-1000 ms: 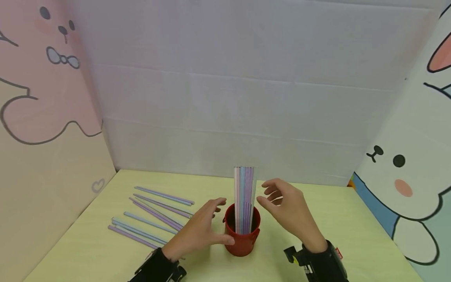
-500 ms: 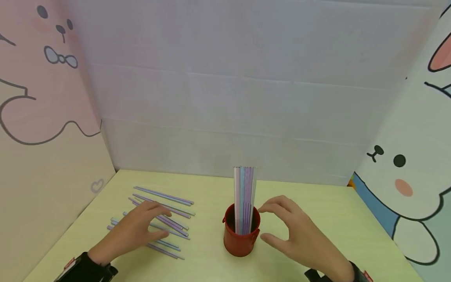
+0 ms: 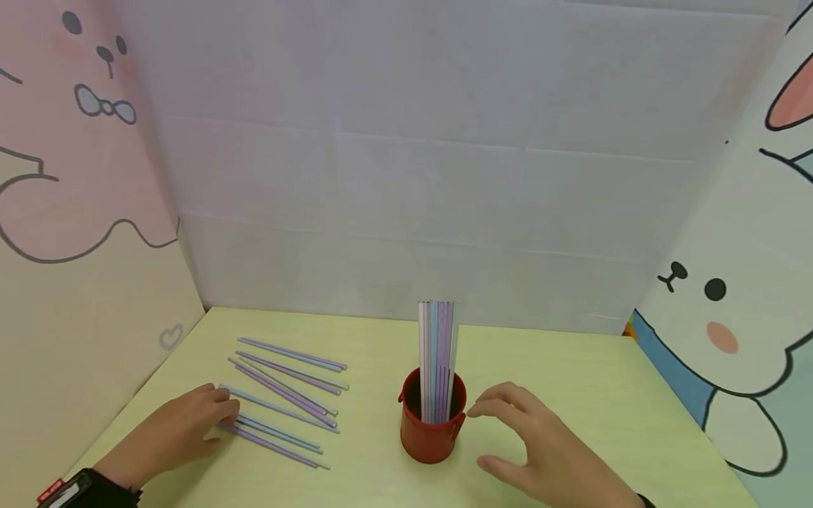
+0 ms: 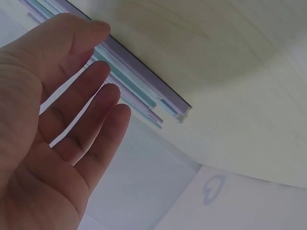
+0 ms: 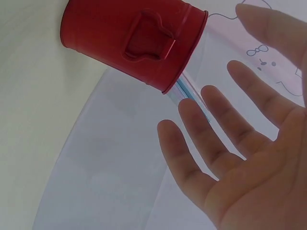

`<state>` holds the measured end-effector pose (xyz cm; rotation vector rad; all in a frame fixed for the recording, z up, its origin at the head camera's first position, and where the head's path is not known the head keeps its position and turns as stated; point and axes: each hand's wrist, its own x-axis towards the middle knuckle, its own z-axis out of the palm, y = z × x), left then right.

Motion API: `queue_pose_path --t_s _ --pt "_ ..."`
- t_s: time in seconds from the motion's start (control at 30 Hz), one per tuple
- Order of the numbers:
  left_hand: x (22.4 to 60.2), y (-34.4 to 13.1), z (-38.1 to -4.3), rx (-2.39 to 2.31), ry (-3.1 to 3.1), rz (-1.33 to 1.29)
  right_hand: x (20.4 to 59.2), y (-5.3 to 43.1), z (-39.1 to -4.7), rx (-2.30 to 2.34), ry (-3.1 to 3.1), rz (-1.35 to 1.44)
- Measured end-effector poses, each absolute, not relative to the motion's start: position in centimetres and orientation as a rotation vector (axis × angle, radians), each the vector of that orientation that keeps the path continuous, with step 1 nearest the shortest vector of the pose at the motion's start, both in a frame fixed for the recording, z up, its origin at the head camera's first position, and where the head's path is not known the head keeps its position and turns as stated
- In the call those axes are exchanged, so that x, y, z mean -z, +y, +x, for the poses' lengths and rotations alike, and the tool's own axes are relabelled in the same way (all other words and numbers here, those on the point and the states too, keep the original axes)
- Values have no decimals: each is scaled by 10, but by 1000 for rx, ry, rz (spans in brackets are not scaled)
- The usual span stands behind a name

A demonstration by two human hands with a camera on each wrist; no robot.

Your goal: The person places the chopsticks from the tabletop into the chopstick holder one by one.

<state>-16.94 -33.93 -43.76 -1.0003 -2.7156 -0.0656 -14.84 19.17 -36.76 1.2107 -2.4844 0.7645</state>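
head view: left hand (image 3: pixel 181 430) was at the left ends of loose sticks (image 3: pixel 281 391) on the bench (image 3: pixel 559 360), right hand (image 3: pixel 546 448) just beside the red bucket (image 3: pixel 428 441) holding upright sticks (image 3: pixel 438 353). left wrist: that hand was slack, slightly spread, contact unclear. right wrist: hand spread wide, bucket near its tips.

No text is showing legibly; at the head view's eight o'clock, the wristband's (image 3: pixel 95 492) red tag (image 3: pixel 50 491) is bearing blurred marks.

Free gap between loose straws (image 3: pixel 279 389) and bucket (image 3: pixel 428 443)
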Motion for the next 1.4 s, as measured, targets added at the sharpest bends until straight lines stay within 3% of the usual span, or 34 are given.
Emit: queue_pose_path --t_s 0.83,1.4 --pt "433 -334 -173 191 -2691 -1241 377 200 -147 -794 -2438 1267" --pt "372 -220 -158 282 -2528 -1388 333 163 -149 -805 -2344 1264"
